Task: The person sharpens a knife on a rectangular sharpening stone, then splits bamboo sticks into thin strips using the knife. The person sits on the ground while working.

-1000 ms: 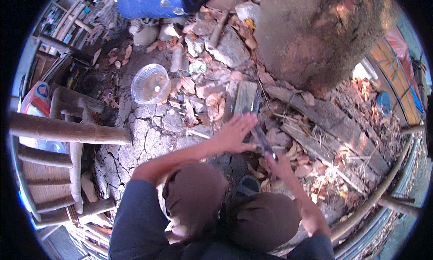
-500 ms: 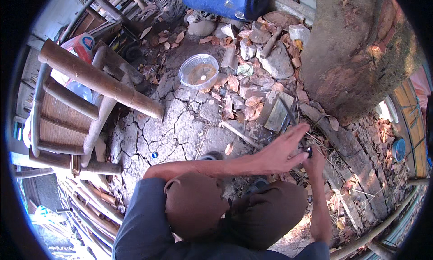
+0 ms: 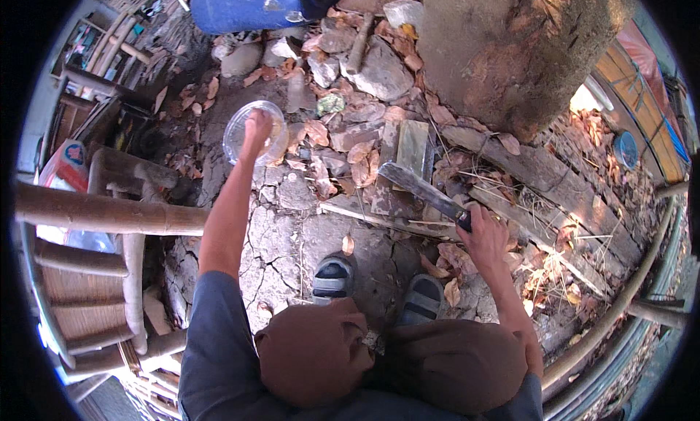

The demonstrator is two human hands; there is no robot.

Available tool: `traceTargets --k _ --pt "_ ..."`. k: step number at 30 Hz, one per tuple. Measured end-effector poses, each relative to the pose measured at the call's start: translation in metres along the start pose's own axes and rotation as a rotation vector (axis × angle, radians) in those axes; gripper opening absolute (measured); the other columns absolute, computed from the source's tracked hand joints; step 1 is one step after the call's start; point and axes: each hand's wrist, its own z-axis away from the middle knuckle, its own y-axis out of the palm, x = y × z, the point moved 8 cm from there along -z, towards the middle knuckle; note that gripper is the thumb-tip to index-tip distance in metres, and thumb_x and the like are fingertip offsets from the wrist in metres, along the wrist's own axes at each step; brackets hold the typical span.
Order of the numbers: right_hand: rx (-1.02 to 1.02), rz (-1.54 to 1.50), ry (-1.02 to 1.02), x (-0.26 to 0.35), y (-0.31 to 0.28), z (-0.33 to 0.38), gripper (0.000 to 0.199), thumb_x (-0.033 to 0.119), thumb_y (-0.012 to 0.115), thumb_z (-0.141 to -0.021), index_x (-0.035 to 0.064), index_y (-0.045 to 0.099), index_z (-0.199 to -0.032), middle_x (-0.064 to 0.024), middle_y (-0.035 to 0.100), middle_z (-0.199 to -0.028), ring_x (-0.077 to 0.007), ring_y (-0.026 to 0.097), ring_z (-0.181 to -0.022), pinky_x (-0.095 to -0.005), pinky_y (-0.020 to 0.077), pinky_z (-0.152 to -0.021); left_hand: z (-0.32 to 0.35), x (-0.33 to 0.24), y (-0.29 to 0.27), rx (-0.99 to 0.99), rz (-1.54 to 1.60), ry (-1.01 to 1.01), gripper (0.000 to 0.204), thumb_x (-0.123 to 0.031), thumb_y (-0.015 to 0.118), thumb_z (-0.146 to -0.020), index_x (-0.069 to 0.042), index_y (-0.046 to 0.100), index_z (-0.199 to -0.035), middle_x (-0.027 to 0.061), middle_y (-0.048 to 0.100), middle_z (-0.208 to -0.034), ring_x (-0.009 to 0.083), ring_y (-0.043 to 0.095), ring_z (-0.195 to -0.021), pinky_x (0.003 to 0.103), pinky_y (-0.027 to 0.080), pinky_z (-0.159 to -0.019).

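left hand (image 3: 257,123) outstretched, down in tub (image 3: 233,135); right hand (image 3: 486,235) grips knife (image 3: 426,192)

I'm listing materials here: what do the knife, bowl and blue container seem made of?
Knife: apparently a metal blade, dark grey with a pale sheen near its tip; handle dark, material unclear.
Bowl: probably glossy clear plastic, being see-through with bright highlights.
Blue container: likely plastic, smooth and slightly shiny, with pale patches.
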Motion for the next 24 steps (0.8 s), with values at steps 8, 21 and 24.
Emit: traceTargets --k 8,21,24 --pt "0.118 0.09 0.145 -0.001 0.006 0.015 0.042 0.029 0.079 -0.079 0.0095 0.058 -0.11 -0.0108 0.067 -0.098 -0.0331 0.069 -0.088 -0.0487 0.0474 -0.081 0.04 0.024 0.135 0.635 0.806 -0.867 0.027 -0.026 0.059 -0.096 -0.002 0.071 -0.092 0.0109 0.063 -0.072 0.0191 0.068 -0.071 0.041 0.053 -0.059" --pt "0.083 -0.224 0.124 -0.01 0.054 0.018 0.045 0.026 0.074 -0.085 0.0084 0.054 -0.122 -0.0168 0.065 -0.106 -0.0395 0.066 -0.093 -0.05 0.0516 -0.074 0.02 -0.269 -0.215 0.023 1.073 0.439 0.046 -0.039 0.052 -0.101 -0.005 0.06 -0.132 0.0188 0.059 -0.137 0.0321 0.054 -0.131 0.05 0.039 -0.111" --pt "0.14 -0.125 0.064 -0.009 0.056 0.014 0.053 0.034 0.07 -0.089 0.0112 0.05 -0.133 -0.0194 0.064 -0.107 -0.039 0.067 -0.093 -0.0497 0.0528 -0.075 0.051 -0.292 -0.186 0.124 0.753 0.406 0.063 -0.045 0.05 -0.101 -0.006 0.041 -0.15 0.0178 0.041 -0.154 0.0326 0.037 -0.145 0.053 0.026 -0.12"
